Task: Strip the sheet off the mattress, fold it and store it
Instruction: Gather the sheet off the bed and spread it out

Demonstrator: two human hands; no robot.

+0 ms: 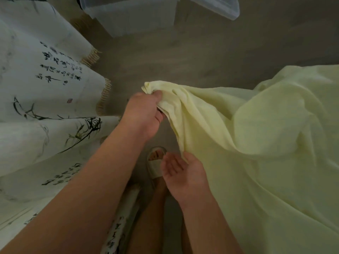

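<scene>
Head view: we see the left hand (145,110) at the centre of the frame, fingers clenched around a bunched corner of the pale yellow sheet (266,143). The sheet drapes from that grip toward the right and fills the right side and lower right. Our right hand (185,173), lower centre, lies palm up with fingers relaxed, its thumb side touching the sheet's edge. A white cloth with ink calligraphy and bamboo (42,92) covers the left side. A clear plastic storage bin (132,17) stands at the upper centre on the grey floor (201,57). A slippered foot (156,162) shows below the hands.
</scene>
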